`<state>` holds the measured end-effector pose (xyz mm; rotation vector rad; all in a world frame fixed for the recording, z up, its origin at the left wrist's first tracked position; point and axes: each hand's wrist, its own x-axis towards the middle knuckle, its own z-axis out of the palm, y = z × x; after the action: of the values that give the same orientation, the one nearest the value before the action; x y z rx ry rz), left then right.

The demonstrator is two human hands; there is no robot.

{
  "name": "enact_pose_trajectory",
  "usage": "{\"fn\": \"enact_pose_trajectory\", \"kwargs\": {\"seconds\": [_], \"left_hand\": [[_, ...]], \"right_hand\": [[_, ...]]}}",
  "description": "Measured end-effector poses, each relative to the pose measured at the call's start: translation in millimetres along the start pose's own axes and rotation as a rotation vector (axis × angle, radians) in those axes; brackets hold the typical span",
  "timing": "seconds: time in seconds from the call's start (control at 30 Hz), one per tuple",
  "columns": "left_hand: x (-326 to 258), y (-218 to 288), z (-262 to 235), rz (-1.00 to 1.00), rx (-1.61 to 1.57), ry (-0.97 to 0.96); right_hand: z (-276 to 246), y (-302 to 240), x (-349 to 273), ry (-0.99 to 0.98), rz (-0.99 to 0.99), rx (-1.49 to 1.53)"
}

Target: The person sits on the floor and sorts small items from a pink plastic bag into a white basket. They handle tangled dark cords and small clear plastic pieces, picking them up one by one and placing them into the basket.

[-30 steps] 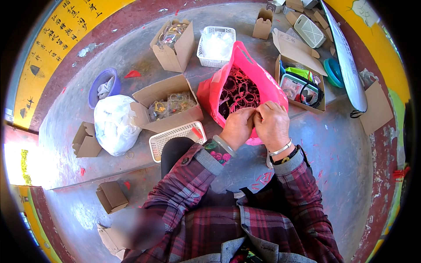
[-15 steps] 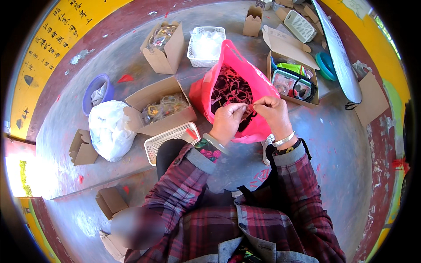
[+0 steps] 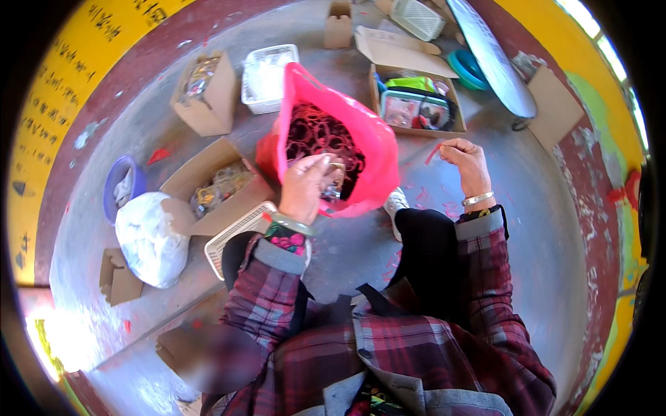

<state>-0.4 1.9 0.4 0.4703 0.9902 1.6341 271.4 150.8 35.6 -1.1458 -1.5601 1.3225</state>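
Observation:
A bright pink bag [image 3: 374,149] stands open in front of me, with many red and dark loops [image 3: 322,135] inside. Over its near left rim is my left hand [image 3: 303,188], its fingers pinching a small shiny clear packet [image 3: 336,179] with gold and dark bits; what is inside is too small to name. Out to the right of the bag, clear of it, my right hand [image 3: 468,165] pinches a thin red strip [image 3: 433,153] between thumb and finger. Red scraps [image 3: 447,201] lie on the floor below that hand.
To the left are a cardboard box [image 3: 232,163] of small packets, a cream basket [image 3: 218,243], a stuffed white plastic bag [image 3: 151,236] and a purple basin [image 3: 111,191]. Farther back stand a taller carton [image 3: 215,104], a white basket [image 3: 260,104] and an open box [image 3: 423,128] of colourful goods.
My hands were together over the bag and have parted. The right one has swung right with the red strip; the left has stayed at the bag with the packet. The view has shifted.

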Motion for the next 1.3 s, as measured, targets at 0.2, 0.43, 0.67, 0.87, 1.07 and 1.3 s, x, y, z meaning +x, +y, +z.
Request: {"fn": "enact_pose_trajectory", "kwargs": {"seconds": [0.2, 0.43, 0.67, 0.87, 1.07, 1.3], "left_hand": [[-3, 1, 4, 0.016, 0.08, -0.001], [0, -7, 5, 0.017, 0.125, -0.029], [-1, -8, 1, 0.022, 0.164, 0.014], [22, -34, 29, -0.046, 0.03, -0.141], [-6, -1, 1, 0.042, 0.15, 0.011], [2, -6, 8, 0.026, 0.124, -0.037]], "right_hand": [[-126, 131, -32, -0.027, 0.385, -0.47], [-212, 230, -93, -0.04, 0.609, -1.045], [-227, 230, -126, 0.084, 0.877, -0.582], [-421, 306, -206, -0.298, 0.571, -1.479], [-253, 205, -133, 0.15, 0.969, -0.137], [-297, 243, -135, -0.028, 1.138, -0.889]]}}
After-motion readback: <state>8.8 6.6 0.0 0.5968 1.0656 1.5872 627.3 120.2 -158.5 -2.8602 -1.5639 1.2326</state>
